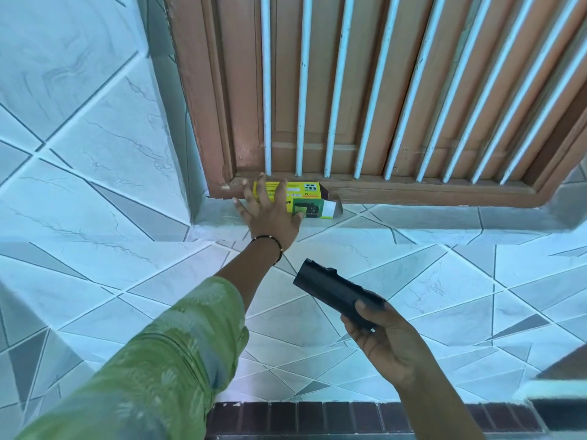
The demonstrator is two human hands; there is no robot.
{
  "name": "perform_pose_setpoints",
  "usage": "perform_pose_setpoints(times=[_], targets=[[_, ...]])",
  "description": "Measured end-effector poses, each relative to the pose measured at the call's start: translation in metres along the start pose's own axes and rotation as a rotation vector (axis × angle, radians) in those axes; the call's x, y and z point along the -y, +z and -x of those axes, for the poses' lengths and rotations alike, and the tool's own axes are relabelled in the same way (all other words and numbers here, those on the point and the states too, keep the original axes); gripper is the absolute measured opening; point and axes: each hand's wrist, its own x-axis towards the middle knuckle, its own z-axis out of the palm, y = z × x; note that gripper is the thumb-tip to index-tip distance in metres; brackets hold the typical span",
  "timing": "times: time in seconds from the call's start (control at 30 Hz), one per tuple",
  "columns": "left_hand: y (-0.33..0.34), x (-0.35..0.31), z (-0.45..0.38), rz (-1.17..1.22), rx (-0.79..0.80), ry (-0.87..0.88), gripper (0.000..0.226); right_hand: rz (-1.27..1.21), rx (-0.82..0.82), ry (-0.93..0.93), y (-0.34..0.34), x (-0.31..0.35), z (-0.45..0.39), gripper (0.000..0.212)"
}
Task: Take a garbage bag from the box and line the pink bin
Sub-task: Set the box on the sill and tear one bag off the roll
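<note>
One box is present: yellow and green, lying on its side on the tiled ledge, against the base of the brown window frame. Its right end flap stands open. One roll of black garbage bags is present, out of the box and well apart from it. Two hands are in view. The left hand, reaching from a green patterned sleeve with one dark beaded bracelet at the wrist, is spread flat with fingers splayed over the left part of the box; its grip is open and closes on nothing, and contact with the box cannot be confirmed. The right hand has its grip closed around the lower end of the roll, thumb on top, with the roll angled up and to the left. Nine pale vertical bars are counted across the window. A strip of dark brick tiles runs along the bottom edge. The pink bin is not visible.
</note>
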Motion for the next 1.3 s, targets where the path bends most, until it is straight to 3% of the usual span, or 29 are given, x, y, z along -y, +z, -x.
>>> perform_pose_setpoints(times=[0.1, 0.17, 0.23, 0.3, 0.37, 0.43, 0.5, 0.63, 0.77, 0.9, 1.07, 1.2, 1.3], targets=[[-0.009, -0.009, 0.0, -0.036, 0.086, -0.032, 0.08, 0.014, -0.014, -0.016, -0.004, 0.0, 0.001, 0.032], [-0.021, -0.01, 0.008, -0.035, 0.06, 0.007, 0.084, 0.017, -0.034, -0.028, -0.006, 0.0, 0.002, 0.028], [-0.039, -0.013, 0.028, 0.176, 0.027, 0.135, 0.076, 0.009, -0.041, -0.047, -0.009, -0.001, 0.004, 0.023], [-0.053, -0.017, 0.063, 0.384, 0.231, 0.297, 0.062, 0.003, -0.044, -0.056, -0.01, -0.003, 0.005, 0.017], [-0.056, -0.015, 0.105, 0.332, 0.585, 0.349, 0.054, 0.016, -0.041, -0.062, -0.01, -0.007, 0.006, 0.014], [-0.05, -0.008, 0.137, 0.311, 0.701, 0.307, 0.049, 0.052, -0.044, -0.092, -0.009, -0.01, 0.007, 0.024], [-0.043, -0.002, 0.158, 0.396, 0.597, 0.225, 0.046, 0.063, -0.066, -0.119, -0.008, -0.015, 0.007, 0.028], [-0.038, -0.008, 0.191, 0.512, 0.316, 0.078, 0.03, 0.109, -0.004, -0.111, -0.007, -0.031, 0.011, 0.012], [-0.038, -0.01, 0.214, 0.515, 0.249, 0.055, 0.034, 0.269, -0.012, -0.109, -0.004, -0.046, 0.022, 0.024], [-0.05, 0.0, 0.222, 0.53, 0.13, -0.041, 0.023, 0.267, -0.016, -0.052, -0.005, -0.054, 0.031, 0.021], [-0.058, 0.004, 0.222, 0.552, 0.144, -0.125, 0.019, 0.187, 0.01, 0.057, 0.004, -0.063, 0.039, 0.036], [-0.06, 0.012, 0.215, 0.674, 0.152, -0.254, 0.025, 0.027, 0.069, 0.151, -0.001, -0.059, 0.04, 0.016], [-0.06, 0.024, 0.214, 0.778, 0.194, -0.342, 0.034, -0.016, 0.12, 0.146, -0.009, -0.048, 0.039, 0.016]])
